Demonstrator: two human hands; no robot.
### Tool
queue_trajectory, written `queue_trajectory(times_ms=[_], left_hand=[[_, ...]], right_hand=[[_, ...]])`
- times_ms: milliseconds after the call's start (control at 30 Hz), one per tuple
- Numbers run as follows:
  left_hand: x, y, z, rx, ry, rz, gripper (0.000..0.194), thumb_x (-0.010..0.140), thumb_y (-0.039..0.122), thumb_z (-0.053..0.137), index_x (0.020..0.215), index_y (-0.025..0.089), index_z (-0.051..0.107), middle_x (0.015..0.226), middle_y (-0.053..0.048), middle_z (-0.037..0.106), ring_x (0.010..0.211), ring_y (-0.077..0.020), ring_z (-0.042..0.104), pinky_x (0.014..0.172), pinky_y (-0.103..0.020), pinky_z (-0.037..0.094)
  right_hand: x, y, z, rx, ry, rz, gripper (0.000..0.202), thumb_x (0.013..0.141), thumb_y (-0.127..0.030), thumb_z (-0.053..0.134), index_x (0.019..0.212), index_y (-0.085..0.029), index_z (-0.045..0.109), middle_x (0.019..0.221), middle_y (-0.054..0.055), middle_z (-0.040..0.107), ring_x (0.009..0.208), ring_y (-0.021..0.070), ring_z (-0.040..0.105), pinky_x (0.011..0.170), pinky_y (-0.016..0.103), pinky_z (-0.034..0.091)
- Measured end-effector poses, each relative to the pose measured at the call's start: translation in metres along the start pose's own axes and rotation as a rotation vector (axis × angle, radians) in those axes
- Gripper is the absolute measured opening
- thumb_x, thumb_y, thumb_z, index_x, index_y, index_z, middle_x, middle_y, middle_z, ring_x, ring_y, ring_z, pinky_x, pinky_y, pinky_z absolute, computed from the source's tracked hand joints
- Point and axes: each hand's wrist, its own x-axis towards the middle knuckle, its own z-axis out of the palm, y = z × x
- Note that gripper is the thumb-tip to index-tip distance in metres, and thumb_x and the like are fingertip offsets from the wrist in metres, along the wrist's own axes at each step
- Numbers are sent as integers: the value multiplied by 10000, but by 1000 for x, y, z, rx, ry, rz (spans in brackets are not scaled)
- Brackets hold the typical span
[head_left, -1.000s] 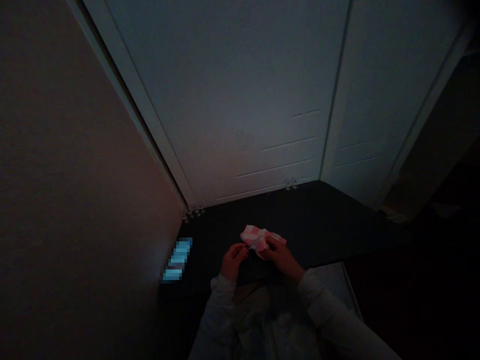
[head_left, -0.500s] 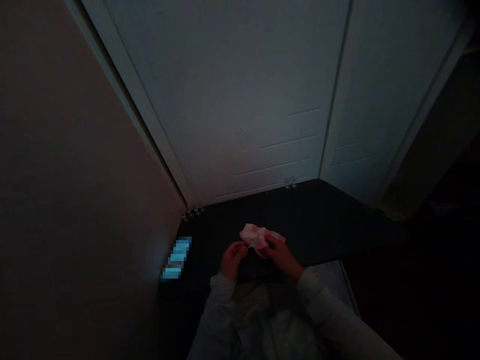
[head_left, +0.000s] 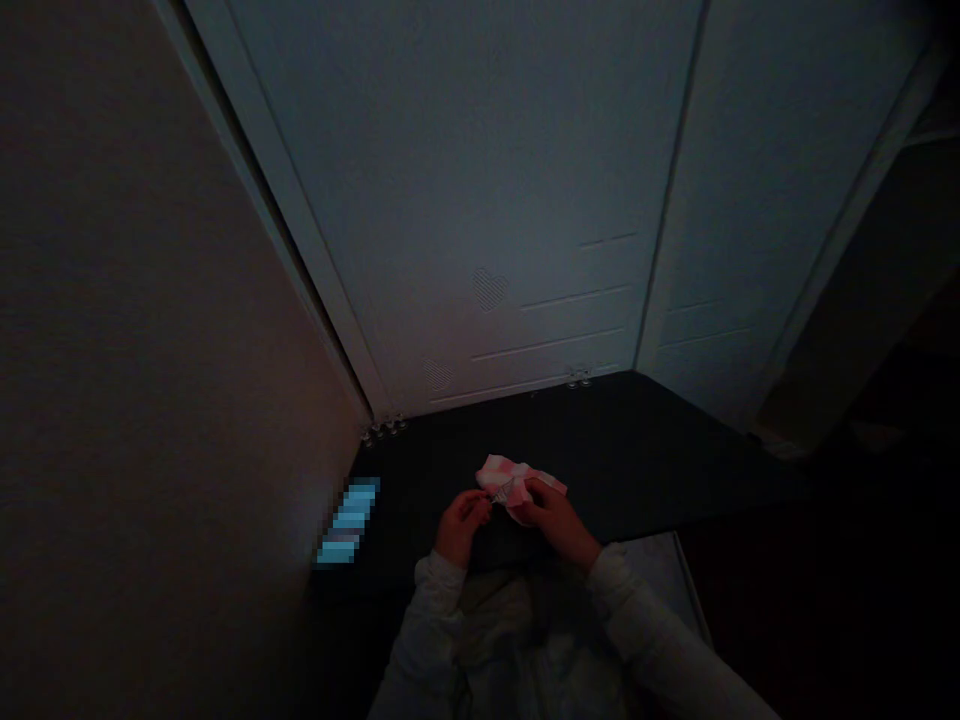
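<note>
A small piece of pink-and-white checked cloth (head_left: 495,468) lies above the dark tabletop, its near part gathered in my fingers. My right hand (head_left: 553,512) is closed on the cloth's right side, thumb and fingers pinching a fold. At the cloth's left edge, my left hand (head_left: 463,522) has its fingertips pressed together in a pinch. A thin pale thing (head_left: 500,494), too small and dim to name, runs between the left fingertips and the fold. The two hands are a short way apart.
The dark tabletop (head_left: 645,440) meets a pale panel with heart patterns (head_left: 450,220). Small shiny items (head_left: 386,427) line its back left corner, with more shiny pieces (head_left: 579,378) farther right. A glowing, blurred-out screen (head_left: 349,522) stands by the left wall (head_left: 150,400).
The view has shifted slightly, so the table sits a little lower. Both hands keep nearly the same pose at the cloth.
</note>
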Motion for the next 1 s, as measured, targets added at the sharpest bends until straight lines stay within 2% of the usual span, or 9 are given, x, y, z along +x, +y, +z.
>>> queue_trajectory(times_ms=[333, 833, 1000], left_hand=[[1, -5, 0, -17, -22, 5, 270, 613, 315, 601, 811, 135, 562, 656, -13, 591, 564, -94, 492, 583, -235, 389], [2, -5, -2, -7, -20, -21, 313, 616, 343, 593, 833, 122, 547, 699, -48, 616, 571, -110, 514, 585, -255, 402], [3, -7, -3, -2, -23, 2, 310, 621, 340, 593, 839, 124, 555, 708, -49, 618, 572, -108, 514, 593, -254, 406]], right_hand=[[-2, -7, 1, 41, -25, 5, 197, 673, -281, 491, 804, -156, 570, 774, 23, 581, 723, 167, 510, 637, 262, 379], [0, -1, 0, 15, -2, -34, 216, 689, -290, 472, 793, -156, 606, 810, 32, 599, 784, 186, 518, 693, 284, 380], [-1, -5, 0, 47, -16, 4, 239, 679, -308, 495, 828, -156, 603, 826, 40, 603, 784, 193, 526, 676, 288, 394]])
